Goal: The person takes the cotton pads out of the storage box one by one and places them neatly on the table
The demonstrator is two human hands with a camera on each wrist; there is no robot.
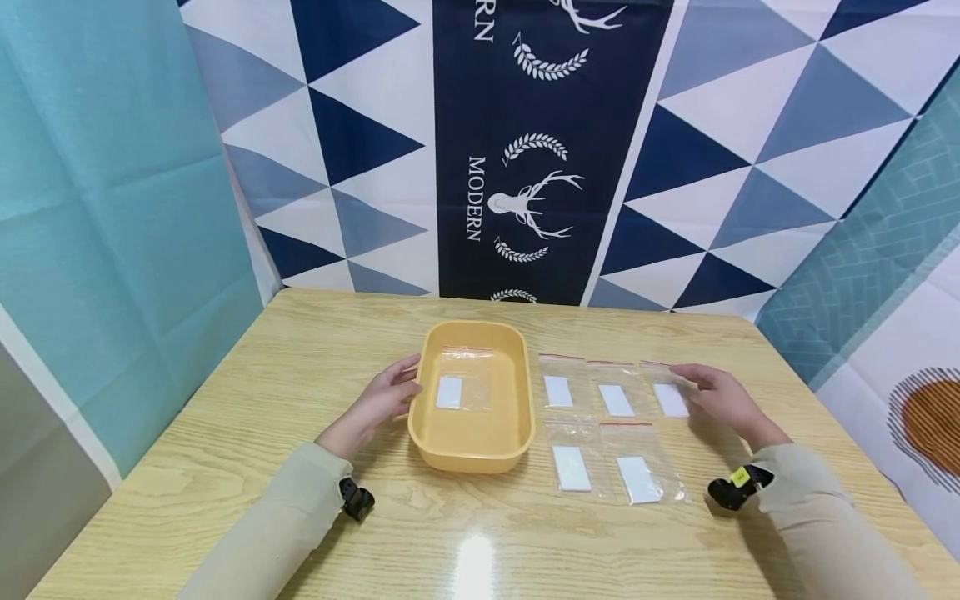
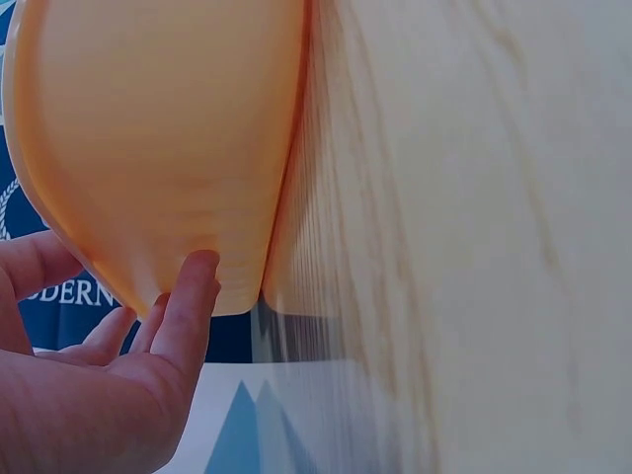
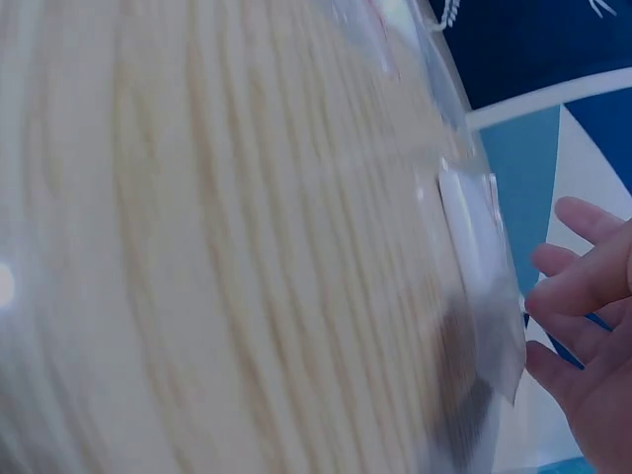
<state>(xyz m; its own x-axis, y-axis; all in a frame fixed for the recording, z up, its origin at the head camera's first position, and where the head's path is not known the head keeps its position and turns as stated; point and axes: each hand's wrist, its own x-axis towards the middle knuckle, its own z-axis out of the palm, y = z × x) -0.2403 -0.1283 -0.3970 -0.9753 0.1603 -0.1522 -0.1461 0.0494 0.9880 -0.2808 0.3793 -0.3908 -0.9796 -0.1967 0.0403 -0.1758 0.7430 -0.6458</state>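
A yellow plastic tub (image 1: 472, 442) stands mid-table. Inside it lies a clear zip bag (image 1: 476, 390) with a white card. At the tub's left side is my left hand (image 1: 382, 400); in the left wrist view its fairly straight fingers (image 2: 188, 316) rest against the outer wall near the rim. My right hand (image 1: 723, 402) is at the far-right zip bag (image 1: 667, 393), fingers loosely extended over its right edge. In the right wrist view the fingers (image 3: 583, 286) are beside that bag's white card (image 3: 484, 267), not curled round it; contact is unclear.
Right of the tub, more zip bags with white cards lie flat: a back-row bag (image 1: 558, 385), a middle bag (image 1: 617, 396), a front-left bag (image 1: 573, 467) and a front-right bag (image 1: 641, 475). Patterned cloth (image 1: 360, 150) hangs behind the wooden table (image 1: 405, 533).
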